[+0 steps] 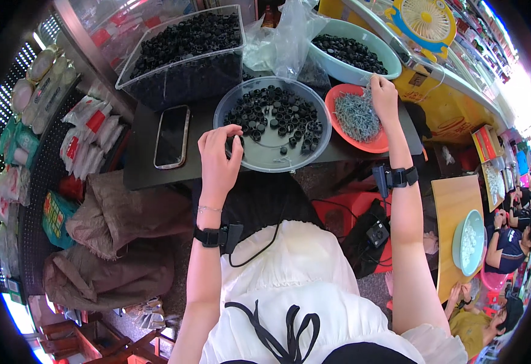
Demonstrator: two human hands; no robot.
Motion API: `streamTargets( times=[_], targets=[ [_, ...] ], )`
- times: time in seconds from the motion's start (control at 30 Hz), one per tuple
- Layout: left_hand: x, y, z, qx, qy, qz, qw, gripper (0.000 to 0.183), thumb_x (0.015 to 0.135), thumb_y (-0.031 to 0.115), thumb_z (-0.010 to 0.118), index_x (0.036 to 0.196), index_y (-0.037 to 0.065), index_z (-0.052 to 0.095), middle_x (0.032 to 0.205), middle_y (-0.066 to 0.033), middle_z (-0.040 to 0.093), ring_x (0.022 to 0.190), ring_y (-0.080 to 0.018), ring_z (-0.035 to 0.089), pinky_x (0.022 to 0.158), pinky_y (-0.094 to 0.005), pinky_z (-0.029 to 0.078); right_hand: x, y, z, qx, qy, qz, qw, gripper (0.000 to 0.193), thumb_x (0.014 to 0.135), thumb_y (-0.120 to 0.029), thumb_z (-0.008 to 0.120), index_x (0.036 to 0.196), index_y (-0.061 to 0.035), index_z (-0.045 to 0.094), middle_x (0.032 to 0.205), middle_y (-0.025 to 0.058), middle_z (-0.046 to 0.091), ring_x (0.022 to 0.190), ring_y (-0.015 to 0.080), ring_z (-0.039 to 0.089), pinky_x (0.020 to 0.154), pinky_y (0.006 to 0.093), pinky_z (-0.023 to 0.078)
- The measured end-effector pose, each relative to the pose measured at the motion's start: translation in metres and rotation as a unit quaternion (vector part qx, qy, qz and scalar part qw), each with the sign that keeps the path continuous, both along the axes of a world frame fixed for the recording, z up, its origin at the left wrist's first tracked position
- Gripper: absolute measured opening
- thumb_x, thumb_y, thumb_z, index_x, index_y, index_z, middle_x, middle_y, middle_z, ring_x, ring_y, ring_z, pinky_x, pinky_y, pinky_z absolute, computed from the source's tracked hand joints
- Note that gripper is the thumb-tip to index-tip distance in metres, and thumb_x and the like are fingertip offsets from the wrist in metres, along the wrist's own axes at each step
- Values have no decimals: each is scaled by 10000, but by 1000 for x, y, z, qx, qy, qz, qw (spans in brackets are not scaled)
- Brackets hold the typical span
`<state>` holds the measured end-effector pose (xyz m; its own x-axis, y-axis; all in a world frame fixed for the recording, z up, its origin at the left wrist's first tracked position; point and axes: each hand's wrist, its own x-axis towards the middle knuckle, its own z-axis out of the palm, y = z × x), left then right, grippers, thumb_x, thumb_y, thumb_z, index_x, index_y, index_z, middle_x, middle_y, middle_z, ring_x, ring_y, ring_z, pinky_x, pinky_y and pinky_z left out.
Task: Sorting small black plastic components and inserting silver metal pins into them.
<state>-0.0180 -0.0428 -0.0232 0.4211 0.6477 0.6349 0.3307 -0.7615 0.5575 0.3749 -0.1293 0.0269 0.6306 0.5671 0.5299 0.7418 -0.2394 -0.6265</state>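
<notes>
My left hand (219,159) is at the left rim of a round clear plastic bowl (256,159) that holds many small black plastic caps (287,115). Its thumb and fingers close on one small black cap (230,144). Over the far right edge of an orange-red plate (375,145), my right hand (385,100) is closed in a pinch. A heap of thin grey screws (356,118) fills that plate. Whatever the right fingertips hold is too small to make out.
Behind the bowl stand a big clear bin (183,82) of black caps and a pale green basin (390,60) of more. A phone (171,136) lies on the dark table (141,164). Sacks (117,212) sit at left; co-workers (508,246) and a wooden table (453,206) are at right.
</notes>
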Motion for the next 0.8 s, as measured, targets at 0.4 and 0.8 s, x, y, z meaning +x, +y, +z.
streamTargets(
  times=[0.4, 0.8],
  targets=[
    [-2, -2, 8, -5, 16, 3, 1000, 222, 981, 119, 551, 1160, 51, 663, 1095, -61, 710, 1096, -246, 600, 1083, -389, 360, -149, 41, 22, 71, 125, 213, 967, 397, 1014, -294, 531, 886, 58, 662, 800, 234, 687, 689, 254, 659, 692, 410, 507],
    [-1, 0, 4, -56, -29, -17, 998, 394, 939, 15, 480, 1328, 2, 542, 1365, -167, 587, 1301, -357, 516, 1134, -460, 353, -230, 16, -6, -148, -56, 366, 917, 225, 890, -201, 709, 989, -19, 622, 973, 153, 604, 958, 373, 620, 827, 459, 522]
  ],
)
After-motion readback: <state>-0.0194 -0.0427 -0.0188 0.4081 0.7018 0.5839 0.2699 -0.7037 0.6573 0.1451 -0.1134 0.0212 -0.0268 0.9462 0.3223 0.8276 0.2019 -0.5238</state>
